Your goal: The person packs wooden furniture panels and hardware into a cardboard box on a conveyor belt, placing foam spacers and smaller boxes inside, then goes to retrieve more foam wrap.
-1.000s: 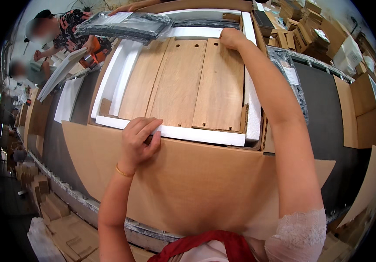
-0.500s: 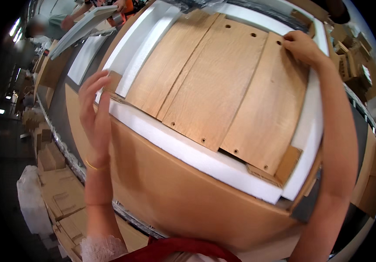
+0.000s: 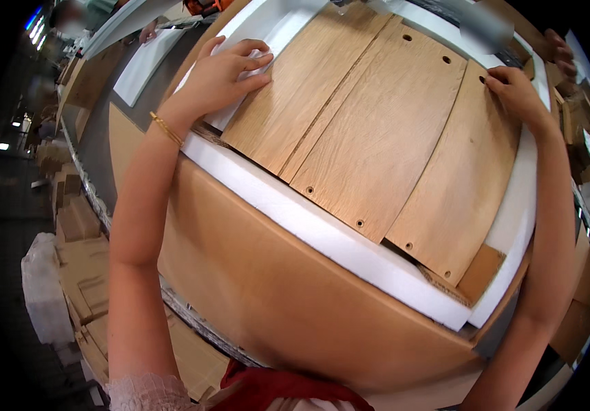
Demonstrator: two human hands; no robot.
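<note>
So there are three wooden boards lying side by side in an open box, with white foam (image 3: 322, 229) around them. The left hand (image 3: 223, 77) is over the foam at the outer edge of the left board (image 3: 302, 82), fingers spread apart, tips right by that edge; can't tell if they're actually pressing on it. It's got a yellow bracelet (image 3: 165, 129) on the wrist. The right hand (image 3: 517, 99) is at the far end of the right board (image 3: 462, 171), fingertips bunched right at a hole there, and I can't tell whether they're clamped on the wood or just resting. The middle board (image 3: 384, 123) sits between those two, with two dark holes at its far end and two at the near end. A bit of cardboard (image 3: 483, 274) is tucked into the near right corner, between the right board and the foam. The big flap (image 3: 274, 274) of the box hangs toward the person. Over on the left, a white panel (image 3: 145, 67) lies on the dark worktop (image 3: 103, 116), and another person's hand (image 3: 560, 51) shows at the upper right.
</note>
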